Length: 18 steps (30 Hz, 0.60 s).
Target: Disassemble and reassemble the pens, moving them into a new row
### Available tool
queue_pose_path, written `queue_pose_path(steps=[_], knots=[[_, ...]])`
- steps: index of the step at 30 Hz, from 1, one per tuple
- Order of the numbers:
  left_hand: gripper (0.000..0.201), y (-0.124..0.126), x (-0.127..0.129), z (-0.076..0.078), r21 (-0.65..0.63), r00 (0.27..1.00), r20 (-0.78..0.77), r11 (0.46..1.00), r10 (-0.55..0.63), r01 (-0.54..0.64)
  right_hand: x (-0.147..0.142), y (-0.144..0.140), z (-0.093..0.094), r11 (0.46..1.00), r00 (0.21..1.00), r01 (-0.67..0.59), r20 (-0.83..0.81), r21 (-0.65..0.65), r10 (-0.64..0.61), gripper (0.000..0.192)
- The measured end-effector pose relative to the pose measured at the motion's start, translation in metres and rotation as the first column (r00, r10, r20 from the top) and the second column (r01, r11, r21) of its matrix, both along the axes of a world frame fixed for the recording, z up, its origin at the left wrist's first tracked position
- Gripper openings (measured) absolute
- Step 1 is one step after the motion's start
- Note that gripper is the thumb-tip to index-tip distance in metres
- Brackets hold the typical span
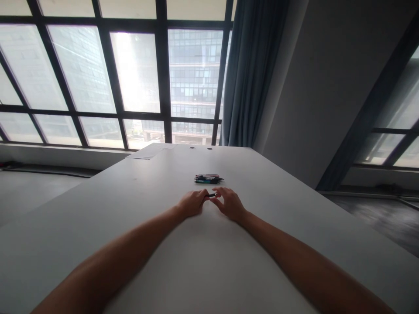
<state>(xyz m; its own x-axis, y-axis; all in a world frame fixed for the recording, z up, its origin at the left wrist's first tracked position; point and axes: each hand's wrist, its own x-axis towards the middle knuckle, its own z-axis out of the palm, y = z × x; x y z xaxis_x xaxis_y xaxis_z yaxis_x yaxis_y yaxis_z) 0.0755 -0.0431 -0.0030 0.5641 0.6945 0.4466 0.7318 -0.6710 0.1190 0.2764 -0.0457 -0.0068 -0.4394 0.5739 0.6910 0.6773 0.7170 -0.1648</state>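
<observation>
Just above the white table (203,261), a dark pen (212,195) with a lighter right end lies between my two hands. My left hand (194,203) is closed around its left part, knuckles up, hiding that end. My right hand (231,205) curves about the other end, thumb and forefinger spread apart; whether a finger touches the pen there is too small to tell. Right beyond my hands is a small cluster of pens (208,179), side by side, dark with some teal and reddish parts.
White paper sheets (148,151) lie at the table's far left corner. Two dark round spots (209,148) mark the far end of the tabletop. Behind it stand a large framed window (140,74), a blue-grey curtain (252,74) and a grey wall (321,87).
</observation>
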Motion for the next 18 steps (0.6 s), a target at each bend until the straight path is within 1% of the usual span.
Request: queue_pose_path(steps=[2, 4, 5, 8, 10, 11, 14, 16, 18], knots=[[0.025, -0.0011, -0.0005, 0.0014, 0.007, 0.999, -0.029, 1.000, 0.021, -0.021, -0.0013, -0.0020, 0.0005, 0.999, 1.000, 0.019, 0.003, -0.047, -0.019, 0.040], [0.026, -0.0021, -0.0007, 0.0028, 0.012, 0.997, -0.066, 0.999, 0.045, -0.044, -0.0015, -0.0021, 0.0009, 0.997, 1.000, 0.030, 0.005, -0.066, -0.030, 0.046], [0.026, -0.0026, -0.0005, 0.0033, 0.012, 0.995, -0.084, 0.998, 0.058, -0.057, -0.0015, -0.0017, 0.0009, 0.997, 0.999, 0.034, 0.000, -0.067, -0.034, 0.045], [0.026, -0.0037, 0.0008, 0.0049, 0.002, 0.989, -0.110, 0.995, 0.094, -0.095, -0.0013, -0.0007, 0.0001, 0.998, 0.999, 0.025, -0.027, -0.062, -0.027, 0.031], [0.025, -0.0043, 0.0014, 0.0058, -0.007, 0.989, -0.100, 0.994, 0.109, -0.111, -0.0012, -0.0010, -0.0003, 0.998, 0.998, 0.013, -0.056, -0.061, -0.017, 0.021], [0.025, -0.0046, 0.0015, 0.0062, -0.007, 0.989, -0.093, 0.993, 0.113, -0.114, -0.0010, -0.0012, -0.0003, 0.998, 0.997, 0.011, -0.075, -0.062, -0.016, 0.019], [0.024, -0.0054, 0.0012, 0.0072, -0.001, 0.990, -0.084, 0.993, 0.114, -0.115, -0.0002, -0.0011, -0.0003, 0.996, 0.992, 0.032, -0.122, -0.082, -0.041, 0.027], [0.025, -0.0058, 0.0011, 0.0075, -0.001, 0.989, -0.092, 0.993, 0.116, -0.117, 0.0003, 0.0000, -0.0008, 0.992, 0.992, 0.059, -0.104, -0.111, -0.071, 0.028], [0.024, -0.0058, 0.0011, 0.0075, -0.008, 0.988, -0.104, 0.993, 0.118, -0.120, 0.0004, 0.0013, -0.0015, 0.989, 0.994, 0.081, -0.061, -0.128, -0.089, 0.035]])
